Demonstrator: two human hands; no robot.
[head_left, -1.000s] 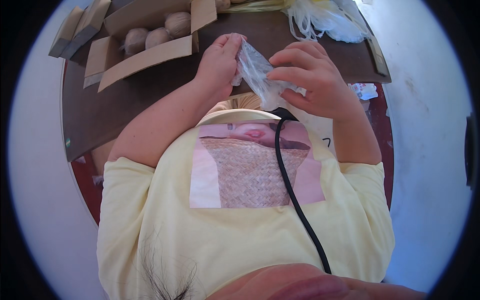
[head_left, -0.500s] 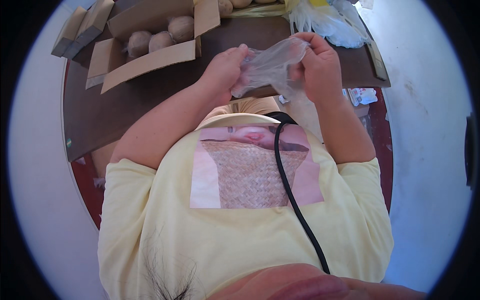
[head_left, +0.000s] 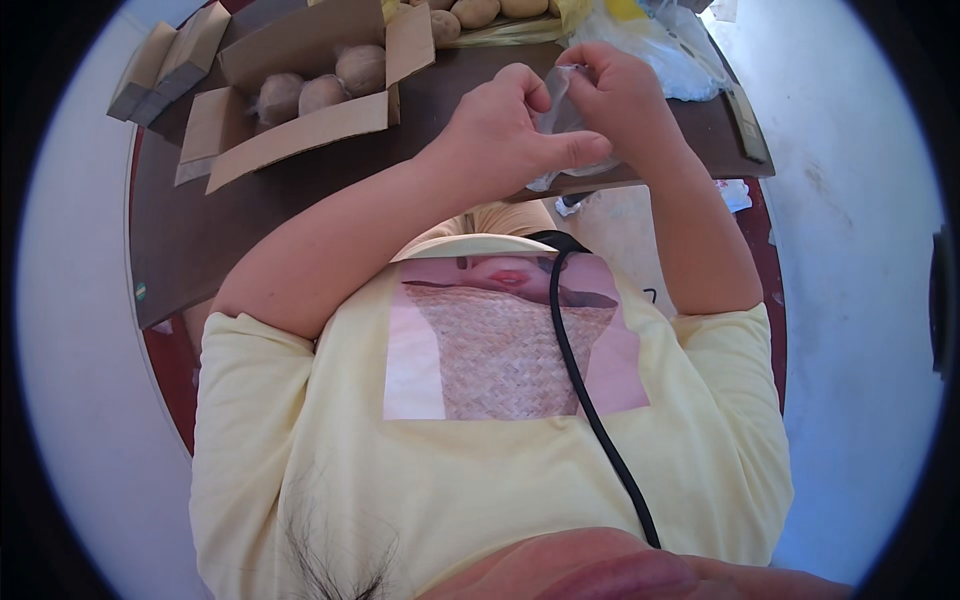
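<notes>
A thin clear plastic bag (head_left: 562, 115) hangs bunched between my hands above the table's near edge. My right hand (head_left: 628, 105) pinches its upper edge between thumb and fingers. Close against the bag's left side is my left hand (head_left: 505, 130), with its thumb stretched to the right and its index finger bent, a gap between them. The left hand's other fingers are hidden behind it. To the left, an open cardboard box (head_left: 300, 145) holds several round brown potatoes (head_left: 360, 70) that look wrapped in clear film.
The dark brown table (head_left: 200, 235) spreads in front of me. Loose potatoes (head_left: 475, 12) lie on a yellow bag at the back. White and clear plastic bags (head_left: 665, 60) are heaped at the back right. Folded cardboard boxes (head_left: 165, 65) stand at the far left.
My left hand has let go of the bag's left side and moved right, its thumb now extended. The bag, earlier stretched between both hands, is bunched narrower. My right hand has shifted slightly up and left.
</notes>
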